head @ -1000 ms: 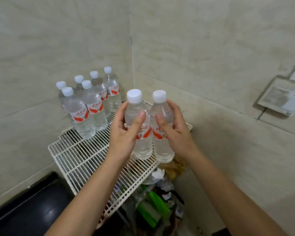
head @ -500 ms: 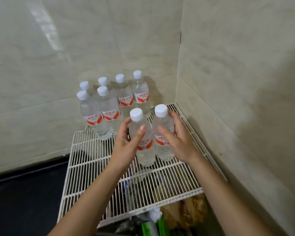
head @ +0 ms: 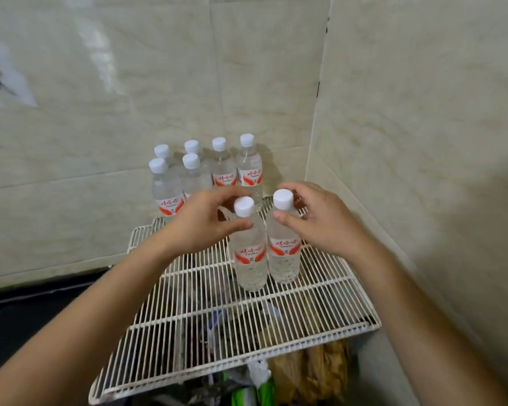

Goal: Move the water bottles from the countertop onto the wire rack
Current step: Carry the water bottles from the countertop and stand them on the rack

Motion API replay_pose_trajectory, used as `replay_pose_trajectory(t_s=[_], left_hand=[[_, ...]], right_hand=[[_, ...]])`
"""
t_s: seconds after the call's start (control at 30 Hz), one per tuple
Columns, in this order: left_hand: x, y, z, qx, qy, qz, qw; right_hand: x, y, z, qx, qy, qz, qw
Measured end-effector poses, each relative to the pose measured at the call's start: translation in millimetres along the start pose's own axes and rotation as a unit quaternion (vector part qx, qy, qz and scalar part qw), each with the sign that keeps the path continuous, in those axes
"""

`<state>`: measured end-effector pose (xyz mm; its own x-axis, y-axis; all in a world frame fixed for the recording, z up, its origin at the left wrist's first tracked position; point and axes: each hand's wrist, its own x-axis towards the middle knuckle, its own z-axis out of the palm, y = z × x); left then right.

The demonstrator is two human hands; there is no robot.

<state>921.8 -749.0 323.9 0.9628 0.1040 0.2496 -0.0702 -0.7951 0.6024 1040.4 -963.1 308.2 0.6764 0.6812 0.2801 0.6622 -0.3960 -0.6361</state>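
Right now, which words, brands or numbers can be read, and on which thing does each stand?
"娃哈哈": red brand script on the label of the front left bottle.
The same script on the front right bottle and the rear bottles.
Small print under it: too blurred.
No numbers readable.

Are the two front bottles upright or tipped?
Upright. Both front bottles stand base-down on the rack, caps up.

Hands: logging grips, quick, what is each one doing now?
Left hand: open, fingers loosely around the left bottle neck.
Right hand: open, thumb by the right bottle neck.
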Motion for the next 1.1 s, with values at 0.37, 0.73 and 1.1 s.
replay_pose_trajectory(t_s=[0.37, 0.73, 1.1], left_hand=[[61.6, -11.2, -40.6, 0.089, 0.039, 0.008, 0.995], [102.5, -64.4, -43.0, 0.136, 0.054, -0.092, 0.985], [94.5, -72.6, -34.5, 0.213, 0.086, -0.032, 0.973]], right_hand=[[87.5, -11.5, -4.2, -0.031, -0.006, 0.001, 0.999], [156.4, -6.0, 35.2, -0.051, -0.012, 0.020, 0.998], [133.5, 1.7, 46.5, 0.004, 0.028, 0.016, 0.999]])
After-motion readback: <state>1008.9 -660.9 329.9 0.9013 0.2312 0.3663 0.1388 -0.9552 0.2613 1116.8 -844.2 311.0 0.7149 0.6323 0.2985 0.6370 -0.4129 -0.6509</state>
